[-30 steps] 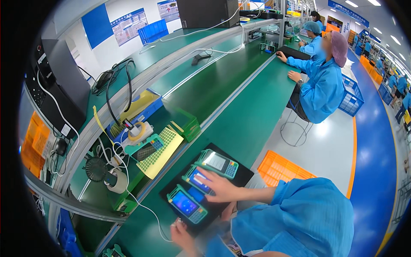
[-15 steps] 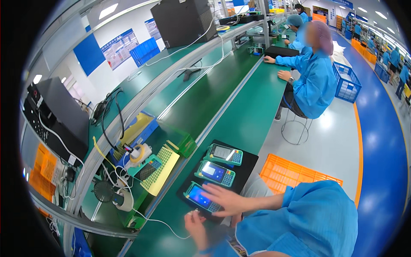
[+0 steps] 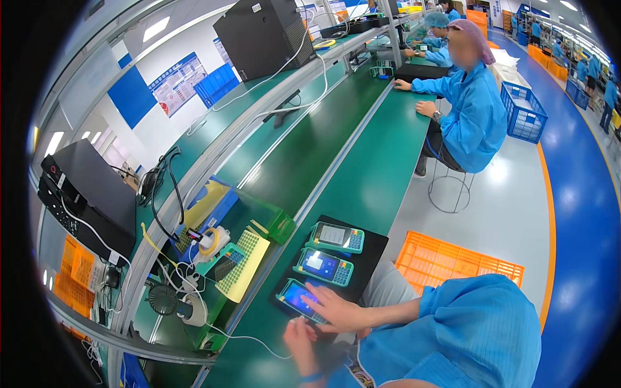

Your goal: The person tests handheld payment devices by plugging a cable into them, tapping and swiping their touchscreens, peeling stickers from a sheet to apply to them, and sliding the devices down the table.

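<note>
Three handheld card payment terminals with green frames lie in a row on a black mat (image 3: 370,253). The nearest terminal (image 3: 296,295) has a lit blue screen, partly covered by my right hand (image 3: 335,309), whose fingers stretch flat across it. Beyond it are the middle terminal (image 3: 325,266), also lit, and the far terminal (image 3: 336,237) with a pale screen. At the near terminal's lower-left edge, my left hand (image 3: 300,337) has its fingers pinched around the end of a white cable (image 3: 255,342); the plug itself is mostly hidden.
Left of the mat, a green bin (image 3: 277,222) stands by a yellow sheet of round green stickers (image 3: 243,266), another terminal (image 3: 225,264), a tape roll (image 3: 210,242) and a small black fan (image 3: 163,300). An orange crate (image 3: 446,262) sits at right; a co-worker (image 3: 469,123) sits farther along.
The view has shifted slightly. My left hand stays pinched beside the near terminal, its plug now less visible. My right hand remains spread over that terminal.
</note>
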Available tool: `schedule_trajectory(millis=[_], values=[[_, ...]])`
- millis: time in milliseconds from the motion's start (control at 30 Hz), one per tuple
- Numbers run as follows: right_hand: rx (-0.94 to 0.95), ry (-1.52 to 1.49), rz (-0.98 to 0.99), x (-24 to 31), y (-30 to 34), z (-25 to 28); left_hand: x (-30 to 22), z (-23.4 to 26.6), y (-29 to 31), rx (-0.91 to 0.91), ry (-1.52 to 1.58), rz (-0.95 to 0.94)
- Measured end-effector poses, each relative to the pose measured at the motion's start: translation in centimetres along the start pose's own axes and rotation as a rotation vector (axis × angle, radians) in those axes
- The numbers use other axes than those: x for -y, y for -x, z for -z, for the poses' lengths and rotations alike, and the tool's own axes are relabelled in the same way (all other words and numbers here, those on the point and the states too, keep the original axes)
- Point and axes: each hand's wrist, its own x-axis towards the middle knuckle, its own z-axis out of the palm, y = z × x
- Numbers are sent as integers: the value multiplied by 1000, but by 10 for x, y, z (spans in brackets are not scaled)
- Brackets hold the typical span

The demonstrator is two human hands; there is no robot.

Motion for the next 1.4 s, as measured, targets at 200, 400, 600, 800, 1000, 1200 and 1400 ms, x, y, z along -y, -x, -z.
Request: schedule_trajectory(millis=[200,400,600,800,1000,1200,1400], values=[[43,27,22,-3,2,0,-7,6,1,75,-24,48],[53,4,54,-7,4,2,-8,6,2,158,-66,89],[48,-29,60,-10,-1,4,-12,-3,-4,157,-11,51],[144,21,84,-4,-8,16,2,0,-1,145,30,57],[102,3,138,-8,-61,38,6,-4,11,71,-23,-14],[70,-63,228,-20,-145,26,-2,-18,11,7,-34,-128],[24,-42,409,-25,-224,-13,-7,-19,11,-25,-1,-116]])
